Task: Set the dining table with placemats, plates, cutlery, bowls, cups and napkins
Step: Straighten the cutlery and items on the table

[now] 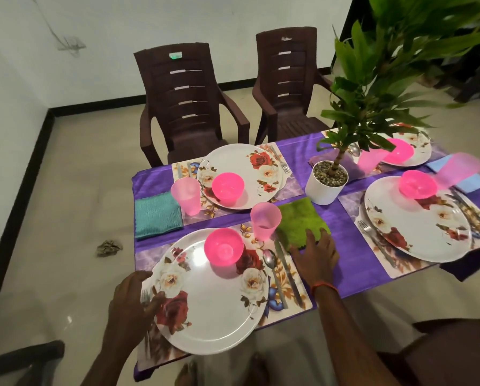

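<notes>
A purple-clothed table [353,260] carries several floral placemats, each with a white rose-patterned plate and a pink bowl. The nearest plate [213,310] holds a pink bowl [223,246], with a spoon [272,271] and knife [287,271] to its right and a pink cup [265,220] behind. My right hand [315,254] lies flat with straight fingers on the near edge of a green napkin [303,220]. My left hand [134,305] touches the left rim of the nearest plate, over a fork [145,296], fingers relaxed.
A potted plant in a white pot [326,185] stands mid-table, its leaves spreading over the right side. A teal napkin [156,217] lies at the left edge. Two brown chairs [188,107] stand behind the table, another chair [450,355] at lower right. A crumpled scrap [108,247] lies on the floor.
</notes>
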